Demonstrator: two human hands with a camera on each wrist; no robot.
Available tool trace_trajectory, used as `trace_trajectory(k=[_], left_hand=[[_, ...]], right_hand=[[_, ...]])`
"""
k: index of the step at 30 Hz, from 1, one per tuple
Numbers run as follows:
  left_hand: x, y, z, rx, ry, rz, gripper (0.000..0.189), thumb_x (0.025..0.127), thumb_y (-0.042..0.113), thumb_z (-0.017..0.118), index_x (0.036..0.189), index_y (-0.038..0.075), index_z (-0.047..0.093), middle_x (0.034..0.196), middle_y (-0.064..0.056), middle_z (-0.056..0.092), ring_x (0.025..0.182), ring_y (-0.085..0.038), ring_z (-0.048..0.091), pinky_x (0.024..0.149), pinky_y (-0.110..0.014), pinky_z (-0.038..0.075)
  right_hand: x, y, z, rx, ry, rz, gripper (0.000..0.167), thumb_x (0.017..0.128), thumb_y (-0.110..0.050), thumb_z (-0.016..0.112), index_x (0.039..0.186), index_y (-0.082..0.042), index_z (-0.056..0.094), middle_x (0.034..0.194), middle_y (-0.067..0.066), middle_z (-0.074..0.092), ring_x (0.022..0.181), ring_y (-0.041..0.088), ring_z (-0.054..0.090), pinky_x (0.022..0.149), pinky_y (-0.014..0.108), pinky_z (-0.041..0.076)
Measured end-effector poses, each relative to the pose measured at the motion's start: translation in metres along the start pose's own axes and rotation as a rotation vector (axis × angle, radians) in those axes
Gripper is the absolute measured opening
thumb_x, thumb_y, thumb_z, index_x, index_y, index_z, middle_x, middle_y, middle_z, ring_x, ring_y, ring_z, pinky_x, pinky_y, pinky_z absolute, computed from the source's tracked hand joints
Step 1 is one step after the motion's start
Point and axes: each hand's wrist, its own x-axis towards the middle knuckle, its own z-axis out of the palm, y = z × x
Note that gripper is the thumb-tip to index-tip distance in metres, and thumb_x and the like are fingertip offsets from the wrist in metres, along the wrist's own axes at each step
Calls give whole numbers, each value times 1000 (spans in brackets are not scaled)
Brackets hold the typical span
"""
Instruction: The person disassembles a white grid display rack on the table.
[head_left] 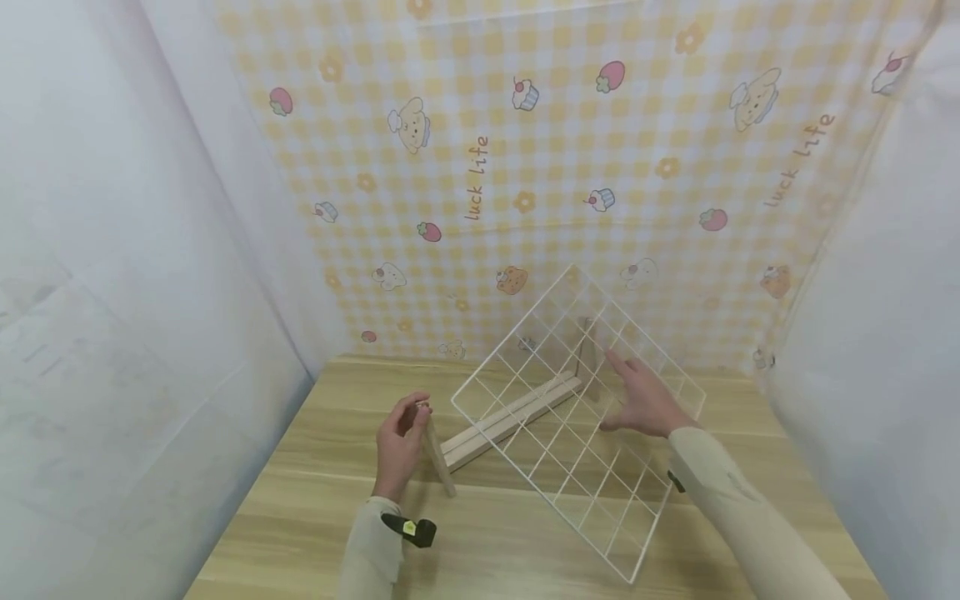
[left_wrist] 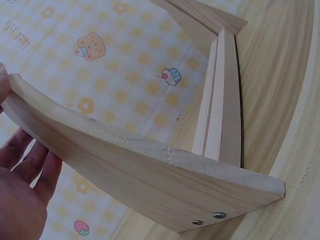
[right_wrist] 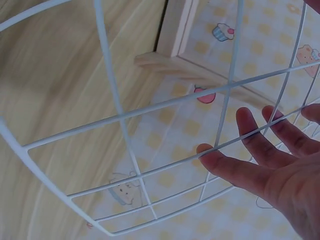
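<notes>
My left hand (head_left: 401, 442) grips the upper end of one upright side piece (head_left: 437, 454) of a pale wooden stand (head_left: 517, 417). In the left wrist view, the thumb lies at that side piece's (left_wrist: 140, 160) upper edge and the fingers are on its outer face. A grooved double bar (left_wrist: 215, 110) joins the two side pieces. A white wire grid (head_left: 531, 481) slants in front of the stand. My right hand (head_left: 643, 398) is at the grid with fingers spread. In the right wrist view, its fingertips (right_wrist: 205, 150) touch the wires. Whether the stand supports the grid, I cannot tell.
The stand is on a wood-grain table (head_left: 315, 500). Behind it hangs a yellow checked cloth (head_left: 555, 150) with cartoon prints. White sheets flank the table on the left (head_left: 150, 333) and right (head_left: 862, 350).
</notes>
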Motion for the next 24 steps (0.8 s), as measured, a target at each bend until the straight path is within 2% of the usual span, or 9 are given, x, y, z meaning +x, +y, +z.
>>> trace_trajectory(k=[4,12,17,24], left_hand=[[-1,0,-1,-4,11,-14,25,98,24,66,119,12,68,108,-9,72,100,-9,69,92,-14,51],[-6,3,0,8,7,-69,24,98,13,65,120,5,66,106,-21,68,93,0,62,92,-16,49],[-12,7,-3,19,5,-98,21,98,15,65,119,10,67,107,-16,68,97,-5,63,91,-19,51],[-20,9,-8,22,-2,-57,23,97,21,68,118,13,68,101,-5,67,99,-6,63,95,-24,51]], right_hand=[[-9,10,-2,-20,-27,-9,128,55,-33,96,158,-4,25,139,32,49,116,45,56,96,63,51],[-28,25,-12,-45,-61,-14,125,54,-30,95,156,-2,28,142,31,47,111,44,59,93,62,53],[-38,33,-16,-45,-92,-10,126,53,-28,95,156,-3,28,137,31,50,115,44,57,93,62,53],[-44,46,-14,-60,-128,-3,125,53,-27,96,155,-1,29,136,34,49,111,43,58,90,60,55]])
